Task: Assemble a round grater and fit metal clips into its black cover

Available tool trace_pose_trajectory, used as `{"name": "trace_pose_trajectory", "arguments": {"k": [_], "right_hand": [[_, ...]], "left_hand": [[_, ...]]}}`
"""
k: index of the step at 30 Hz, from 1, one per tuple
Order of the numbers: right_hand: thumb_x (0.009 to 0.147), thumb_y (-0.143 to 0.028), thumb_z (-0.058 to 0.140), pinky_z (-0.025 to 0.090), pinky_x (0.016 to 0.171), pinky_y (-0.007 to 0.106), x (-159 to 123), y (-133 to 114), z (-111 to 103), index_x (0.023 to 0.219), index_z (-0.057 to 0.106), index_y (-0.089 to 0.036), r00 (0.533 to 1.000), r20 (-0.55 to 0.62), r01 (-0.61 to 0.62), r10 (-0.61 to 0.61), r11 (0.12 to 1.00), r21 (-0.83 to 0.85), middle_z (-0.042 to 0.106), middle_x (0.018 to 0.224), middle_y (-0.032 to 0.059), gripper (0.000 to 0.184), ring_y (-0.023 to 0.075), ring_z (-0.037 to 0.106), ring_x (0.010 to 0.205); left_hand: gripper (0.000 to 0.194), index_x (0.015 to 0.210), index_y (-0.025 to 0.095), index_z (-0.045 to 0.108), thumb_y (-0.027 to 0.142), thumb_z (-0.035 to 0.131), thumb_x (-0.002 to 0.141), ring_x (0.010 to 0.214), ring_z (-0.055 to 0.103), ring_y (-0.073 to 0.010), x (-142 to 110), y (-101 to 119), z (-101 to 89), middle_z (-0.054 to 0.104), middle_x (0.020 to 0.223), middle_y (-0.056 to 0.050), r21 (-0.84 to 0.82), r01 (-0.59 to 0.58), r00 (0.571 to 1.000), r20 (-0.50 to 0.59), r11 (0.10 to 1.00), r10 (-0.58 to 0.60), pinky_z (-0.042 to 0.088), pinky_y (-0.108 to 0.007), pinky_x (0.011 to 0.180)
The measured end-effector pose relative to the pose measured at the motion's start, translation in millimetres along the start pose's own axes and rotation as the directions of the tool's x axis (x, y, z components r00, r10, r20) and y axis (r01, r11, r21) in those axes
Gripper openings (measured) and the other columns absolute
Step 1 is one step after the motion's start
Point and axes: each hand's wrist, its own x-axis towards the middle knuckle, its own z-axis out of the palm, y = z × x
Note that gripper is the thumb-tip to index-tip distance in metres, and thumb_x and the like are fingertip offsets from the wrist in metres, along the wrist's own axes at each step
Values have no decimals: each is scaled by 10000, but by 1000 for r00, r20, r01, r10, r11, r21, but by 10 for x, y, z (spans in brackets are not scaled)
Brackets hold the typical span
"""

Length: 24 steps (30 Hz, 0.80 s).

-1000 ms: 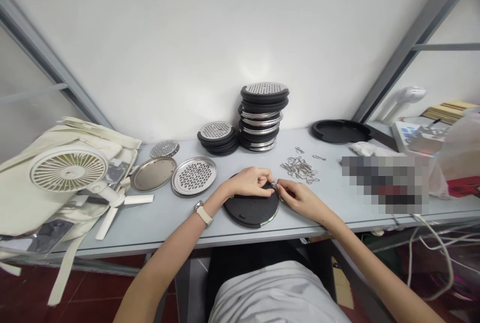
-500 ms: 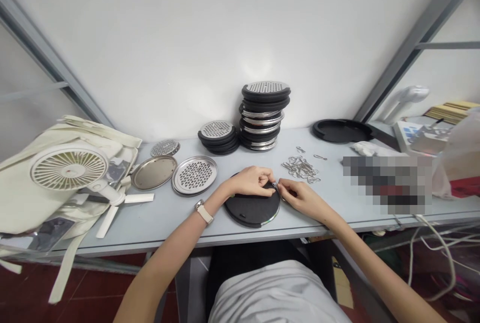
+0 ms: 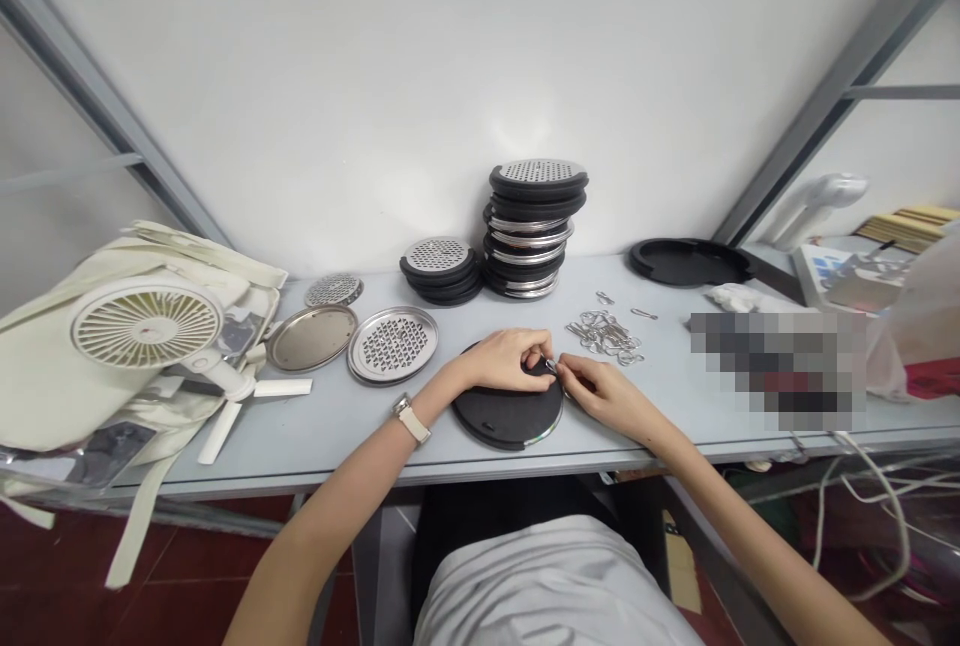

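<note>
A round black disc (image 3: 506, 416) lies on the table in front of me, a strip of its shiny rim showing at the lower right. My left hand (image 3: 514, 358) is closed over its upper part, thumb along the surface and fingers curled, holding it down. At the disc's right edge my right hand (image 3: 592, 386) is closed in a pinch on a small metal wire clip (image 3: 551, 365); the fingertips hide part of it. Just beyond my right hand is a loose pile of similar wire clips (image 3: 604, 334).
Behind stand a tall stack of black and silver discs (image 3: 529, 251) and a shorter stack (image 3: 441, 276). On the left lie perforated metal grater plates (image 3: 394, 344), a plain metal plate (image 3: 311, 336) and a white fan (image 3: 150, 326). A black ring-shaped tray (image 3: 686, 276) lies at the back right.
The view has shifted slightly. Both hands stay at the disc's right edge, and the clip between the right fingertips shows a little more clearly.
</note>
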Motion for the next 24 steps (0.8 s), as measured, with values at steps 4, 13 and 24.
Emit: {"name": "trace_pose_trajectory", "arguments": {"k": [4, 13, 24], "right_hand": [[943, -320, 341, 337, 556, 246, 3, -11, -4, 737, 473, -204, 1000, -8, 4, -4, 1000, -18, 502, 615, -17, 271, 137, 464, 569], [934, -315, 350, 322, 548, 238, -6, -28, -15, 722, 461, -207, 1000, -21, 5, -5, 1000, -17, 471, 586, -34, 263, 129, 449, 548], [919, -292, 364, 311, 530, 238, -10, -36, -5, 694, 437, -206, 999, -32, -7, 7, 1000, 12, 439, 572, -43, 252, 121, 411, 538]], "left_hand": [[199, 822, 176, 538, 275, 649, 689, 658, 463, -95, 12, -13, 9, 502, 714, 32, 14, -40, 999, -18, 999, 40, 366, -218, 626], [174, 818, 157, 568, 287, 632, 722, 628, 465, -77, 17, -56, 35, 513, 689, 35, -70, 7, 1000, 16, 998, -6, 367, -206, 597], [209, 839, 145, 579, 314, 638, 729, 606, 447, -68, 31, -116, 44, 497, 675, 38, -169, 6, 999, 42, 986, 1, 367, -200, 576]]}}
